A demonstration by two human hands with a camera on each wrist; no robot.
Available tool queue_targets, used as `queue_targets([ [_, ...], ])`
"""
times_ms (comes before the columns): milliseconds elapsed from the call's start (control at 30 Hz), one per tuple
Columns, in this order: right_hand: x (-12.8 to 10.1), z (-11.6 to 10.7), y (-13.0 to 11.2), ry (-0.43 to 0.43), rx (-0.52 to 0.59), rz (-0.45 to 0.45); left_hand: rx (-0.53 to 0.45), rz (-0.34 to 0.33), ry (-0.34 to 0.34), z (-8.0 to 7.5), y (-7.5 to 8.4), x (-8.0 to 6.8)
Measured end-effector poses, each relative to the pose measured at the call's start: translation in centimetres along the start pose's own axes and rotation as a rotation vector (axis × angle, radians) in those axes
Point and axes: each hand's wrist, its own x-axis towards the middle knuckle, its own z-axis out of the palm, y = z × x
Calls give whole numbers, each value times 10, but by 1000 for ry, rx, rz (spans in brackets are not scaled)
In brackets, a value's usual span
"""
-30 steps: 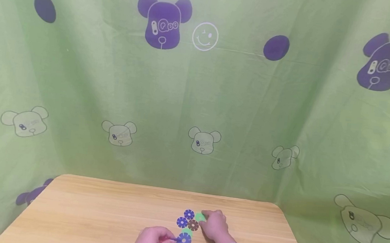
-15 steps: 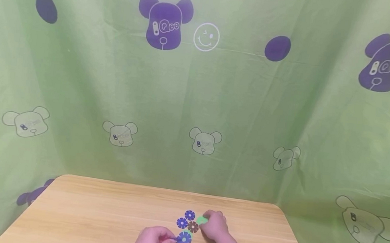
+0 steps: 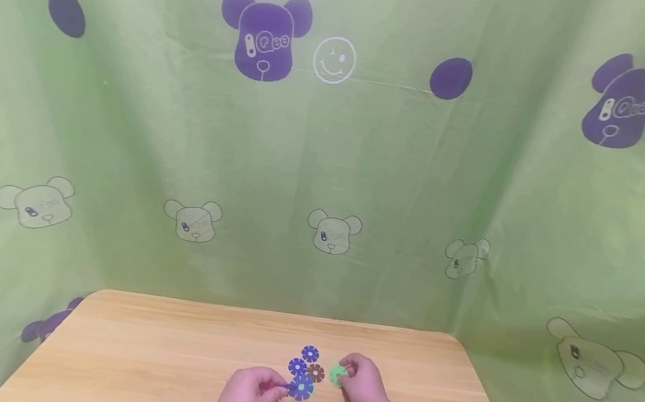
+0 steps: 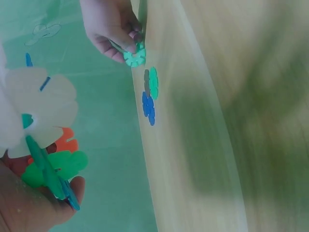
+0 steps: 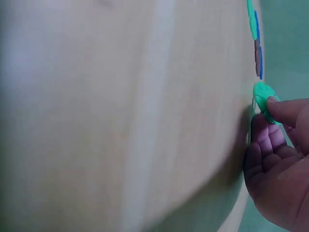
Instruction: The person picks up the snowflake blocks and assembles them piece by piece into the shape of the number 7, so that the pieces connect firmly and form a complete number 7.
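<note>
My left hand (image 3: 245,396) grips a cluster of joined notched plastic discs, with a blue disc (image 3: 301,390) at its front. In the left wrist view, a pale disc (image 4: 50,101), an orange disc (image 4: 67,141) and a green disc (image 4: 72,164) show in that cluster. Between thumb and fingers, my right hand (image 3: 366,386) pinches a single green notched disc (image 3: 336,375) just over the table. To its left lie a brown disc (image 3: 315,373) and two blue discs, one farther back (image 3: 310,353). Another green disc (image 4: 153,83) lies beside the brown one in the left wrist view.
The wooden table (image 3: 175,337) has rounded far corners. A green curtain (image 3: 280,150) printed with bear heads hangs behind it and along both sides.
My right hand has drawn the green disc from beside the brown disc toward the right and nearer, and now pinches it. The left hand with its cluster has risen slightly.
</note>
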Motion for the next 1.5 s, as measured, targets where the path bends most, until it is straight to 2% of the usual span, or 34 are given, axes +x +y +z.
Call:
queue_targets([
  [200, -15, -8, -15, -6, 74, -67, 4, -20, -6, -3, 4, 2],
  [433, -35, -24, -53, -92, 297, -137, 16, 9, 6, -4, 6, 4],
  [667, -58, -38, -82, -125, 373, -198, 51, 13, 16, -5, 5, 3],
  [933, -67, -44, -90, -121, 358, -288, 62, 8, 21, -8, 5, 4],
  [1300, -73, -46, -103, -106, 233, -336, 130, 65, 24, -8, 10, 4],
  [1500, -74, -44, -103, -81, 216, -340, 125, 71, 7, -7, 11, 6],
])
